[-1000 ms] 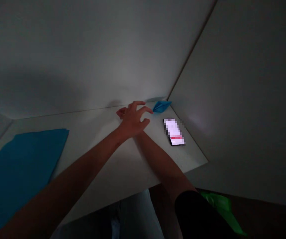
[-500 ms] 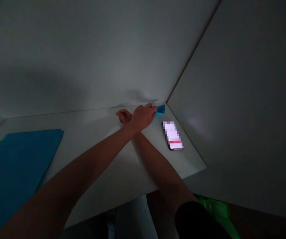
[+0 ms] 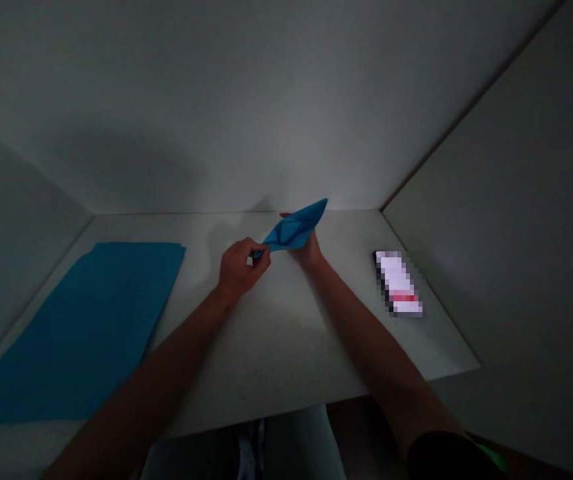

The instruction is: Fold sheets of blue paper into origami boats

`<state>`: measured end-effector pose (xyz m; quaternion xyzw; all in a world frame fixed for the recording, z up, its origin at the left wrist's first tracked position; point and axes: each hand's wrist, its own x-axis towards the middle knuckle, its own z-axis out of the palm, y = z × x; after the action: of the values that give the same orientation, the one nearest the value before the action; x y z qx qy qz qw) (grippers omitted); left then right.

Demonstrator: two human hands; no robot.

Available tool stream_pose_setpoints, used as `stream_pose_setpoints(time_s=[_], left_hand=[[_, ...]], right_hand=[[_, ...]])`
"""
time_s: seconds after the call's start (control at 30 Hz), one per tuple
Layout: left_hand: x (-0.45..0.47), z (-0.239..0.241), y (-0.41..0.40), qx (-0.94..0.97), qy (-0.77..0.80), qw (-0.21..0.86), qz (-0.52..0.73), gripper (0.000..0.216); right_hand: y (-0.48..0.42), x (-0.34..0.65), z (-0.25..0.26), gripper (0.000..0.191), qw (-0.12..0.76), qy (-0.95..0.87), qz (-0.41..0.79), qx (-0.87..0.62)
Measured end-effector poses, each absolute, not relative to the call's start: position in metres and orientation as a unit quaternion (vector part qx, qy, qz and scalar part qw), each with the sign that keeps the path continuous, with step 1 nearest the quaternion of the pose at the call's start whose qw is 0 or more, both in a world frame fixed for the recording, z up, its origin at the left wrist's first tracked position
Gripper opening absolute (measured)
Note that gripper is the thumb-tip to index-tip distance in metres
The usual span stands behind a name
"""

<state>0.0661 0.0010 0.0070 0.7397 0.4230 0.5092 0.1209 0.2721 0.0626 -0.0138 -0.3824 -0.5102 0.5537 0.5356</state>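
A folded blue paper boat (image 3: 296, 227) is held up over the middle of the white table (image 3: 266, 347). My left hand (image 3: 239, 267) pinches its near left tip, fingers closed. Behind the boat, my right hand (image 3: 309, 250) holds it from below, its fingers mostly hidden by the paper. The light is dim.
A stack of flat blue paper sheets (image 3: 76, 327) lies on the left part of the table. A lit phone (image 3: 399, 283) lies flat at the right, near the side wall. White walls close in the table at the back and on both sides.
My left hand reached to the back right corner and took the blue boat. Both hands now hold it over the table's middle. The view has swung to the left.
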Motion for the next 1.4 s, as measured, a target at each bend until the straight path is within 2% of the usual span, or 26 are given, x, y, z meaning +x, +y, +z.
stream_pose_setpoints(time_s=[0.07,0.13,0.33,0.47,0.6,0.7,0.93,1.17,1.4], left_hand=[[0.066,0.004,0.004,0.723,0.446,0.123,0.513,0.014],[0.067,0.002,0.005,0.728,0.451,0.129,0.5,0.012],[0.072,0.001,0.0,0.835,0.307,0.209,0.406,0.015],[0.07,0.003,0.004,0.766,0.334,0.287,0.468,0.024],[0.071,0.001,0.02,0.631,0.408,0.317,0.579,0.028],[0.078,-0.004,0.033,0.609,0.405,0.359,0.58,0.036],[0.08,-0.01,0.049,0.551,0.432,0.426,0.572,0.032],[0.076,-0.007,0.051,0.572,0.432,0.409,0.565,0.041],[0.077,-0.005,0.05,0.573,0.418,0.421,0.565,0.034]], right_hand=[[0.061,0.272,-0.012,0.091,0.569,-0.485,0.537,-0.391],[0.057,0.271,-0.01,0.09,0.584,-0.477,0.524,-0.396],[0.047,0.268,-0.002,0.055,0.545,-0.524,0.526,-0.39],[0.044,0.267,0.0,0.04,0.548,-0.528,0.524,-0.383],[0.038,0.266,0.003,0.056,0.522,-0.557,0.53,-0.37],[0.034,0.265,0.006,0.064,0.484,-0.594,0.532,-0.361],[0.034,0.266,0.008,0.043,0.496,-0.581,0.515,-0.389],[0.036,0.264,0.0,0.042,0.498,-0.548,0.528,-0.417],[0.041,0.267,0.001,0.042,0.475,-0.608,0.466,-0.433]])
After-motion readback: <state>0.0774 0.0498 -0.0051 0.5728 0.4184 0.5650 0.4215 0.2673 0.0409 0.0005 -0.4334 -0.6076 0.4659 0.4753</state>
